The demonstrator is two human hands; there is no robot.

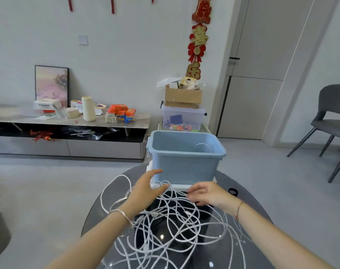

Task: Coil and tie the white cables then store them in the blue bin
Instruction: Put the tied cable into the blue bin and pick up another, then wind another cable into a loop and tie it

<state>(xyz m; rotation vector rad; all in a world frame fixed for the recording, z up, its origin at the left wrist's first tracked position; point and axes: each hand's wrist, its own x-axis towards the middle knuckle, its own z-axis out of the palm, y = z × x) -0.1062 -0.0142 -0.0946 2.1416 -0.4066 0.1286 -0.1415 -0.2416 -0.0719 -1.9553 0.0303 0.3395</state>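
Observation:
A loose tangle of white cables sprawls over the round dark glass table. The blue bin stands at the table's far side on a white base, with a pale round shape low inside it. My left hand hovers over the far left of the tangle, fingers spread and straight, just in front of the bin. My right hand is over the far right of the tangle, its fingertips curled down onto a strand; whether they pinch it is unclear.
A small black loop lies on the table right of the bin. Behind the bin stand a clear storage box and a cardboard box. A grey chair is at the right, a low cabinet at the left.

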